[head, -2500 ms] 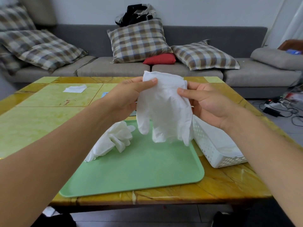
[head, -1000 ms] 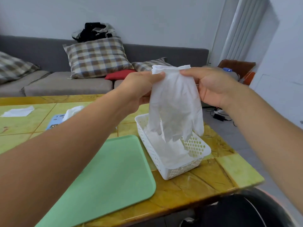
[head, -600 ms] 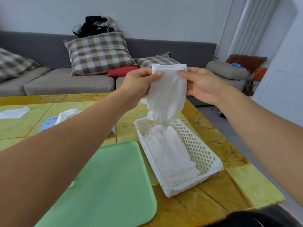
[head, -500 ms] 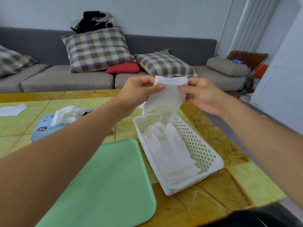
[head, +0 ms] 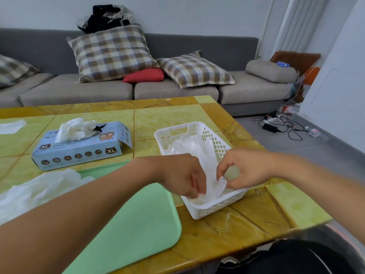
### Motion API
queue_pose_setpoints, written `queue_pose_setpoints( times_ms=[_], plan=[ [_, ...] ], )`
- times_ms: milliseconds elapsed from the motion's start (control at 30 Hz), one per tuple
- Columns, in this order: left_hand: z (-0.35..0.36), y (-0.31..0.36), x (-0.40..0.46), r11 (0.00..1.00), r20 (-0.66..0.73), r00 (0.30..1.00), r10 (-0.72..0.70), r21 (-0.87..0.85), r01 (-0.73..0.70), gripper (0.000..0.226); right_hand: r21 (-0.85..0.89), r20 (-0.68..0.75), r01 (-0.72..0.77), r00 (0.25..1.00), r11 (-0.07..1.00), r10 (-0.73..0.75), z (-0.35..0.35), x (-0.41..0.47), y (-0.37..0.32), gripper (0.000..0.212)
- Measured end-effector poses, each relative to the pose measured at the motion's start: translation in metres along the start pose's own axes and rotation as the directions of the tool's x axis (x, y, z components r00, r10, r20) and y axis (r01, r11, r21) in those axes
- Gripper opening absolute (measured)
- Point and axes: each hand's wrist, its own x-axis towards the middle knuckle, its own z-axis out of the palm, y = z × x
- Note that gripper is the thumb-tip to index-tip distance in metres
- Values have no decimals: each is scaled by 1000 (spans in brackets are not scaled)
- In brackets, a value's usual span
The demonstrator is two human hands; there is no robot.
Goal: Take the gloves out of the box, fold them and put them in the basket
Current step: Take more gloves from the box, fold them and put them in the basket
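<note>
Nearest the person, a smooth mint-green tray (head: 134,220) with rounded corners lies along the front edge of the counter (head: 246,220), a glossy top of marbled yellow and amber panels. On the tray's left part sits a loose, crumpled heap of thin white gloves (head: 37,188), translucent and wrinkled. Just right of the tray, toward the counter's right edge, stands the white plastic basket (head: 215,208), rectangular, its walls pierced with rows of round holes and a handle slot in the far end wall. Both hands are down inside its near end. The left hand (head: 185,175) reaches in from the tray side with fingers curled downward, pinching the near edge of a folded white glove (head: 211,184); the right hand (head: 245,169) comes in over the opposite wall, thumb and forefinger closed in a ring that nips the same glove's corner. The glove lies lengthwise in the basket on a flat stack of other folded gloves (head: 189,145), whose filmy fingers run toward the far end, so the piece sits directly under and between the two hands. Farther back, toward the left of the counter, rests a pale blue cardboard glove box (head: 79,149) marked XL, one end flap hanging open and a tuft of crinkled white gloves puffing out of its top slot. Beyond the far edge runs a grey fabric sofa (head: 173,89) with plaid cushions (head: 112,52) and a small red one.
</note>
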Motion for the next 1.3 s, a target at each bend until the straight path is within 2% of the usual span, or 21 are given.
queue_pose_setpoints(
  times_ms=[67,133,200,267,300,400,500,567,667,800,867,900,1000,1067,1100,1133,1200,1233,1300],
  plan=[
    [-3,8,-1,999,76,997,-33,-26,35,28,-7,149,-68,987,998,69,-10,-2,-2,31],
    [-5,11,-1,998,30,998,-60,-35,61,25,50,189,-102,978,994,90,-20,-1,-4,27],
    [-9,7,2,997,-152,986,-71,6,73,32,85,15,-71,997,994,70,-31,8,-6,34],
    [-14,-1,5,987,-335,936,-105,84,140,38,54,-197,-18,980,998,28,-33,25,-13,20],
    [-17,-5,7,969,-369,920,-133,147,199,37,13,-220,-10,975,1000,13,-32,35,-19,20],
    [-21,-13,15,873,-280,922,-268,334,355,31,-56,-31,-70,997,996,68,-17,65,-31,44],
    [-21,-23,24,812,-238,898,-371,385,438,48,-83,22,-167,985,982,170,-5,85,-25,90],
    [-25,-29,27,784,-264,877,-401,397,478,60,-86,13,-195,980,977,197,0,92,-20,113],
    [-31,-37,31,778,-219,857,-468,357,516,72,-168,76,-244,963,955,259,4,99,-15,134],
    [-32,-41,35,808,-154,858,-489,292,512,71,-159,104,-306,940,939,324,7,104,-9,159],
    [-31,-42,38,821,-179,862,-474,263,506,47,-124,94,-309,942,943,321,6,103,-7,161],
    [-32,-43,39,820,-210,855,-474,248,516,46,-103,81,-300,948,948,309,5,101,-6,160],
    [-34,-41,36,809,-311,832,-459,241,536,59,8,-40,-260,965,966,260,-5,87,-9,143],
    [-34,-40,35,815,-368,840,-399,277,509,65,6,-171,-221,961,975,219,-15,73,-15,126],
    [-32,-38,34,828,-371,856,-360,296,476,67,-24,-171,-222,962,975,215,-18,68,-18,121],
    [-30,-36,35,842,-347,881,-321,321,433,66,-52,-119,-243,965,969,235,-18,66,-19,120],
    [-23,-33,39,854,-231,922,-309,359,376,60,-94,72,-308,946,947,315,-11,67,-20,127],
    [-19,-33,42,849,-173,926,-336,369,378,57,-103,151,-328,928,939,341,-5,71,-20,132],
    [-14,-36,48,820,-127,902,-412,379,428,49,-135,212,-350,904,927,372,6,79,-15,146]
  ],
)
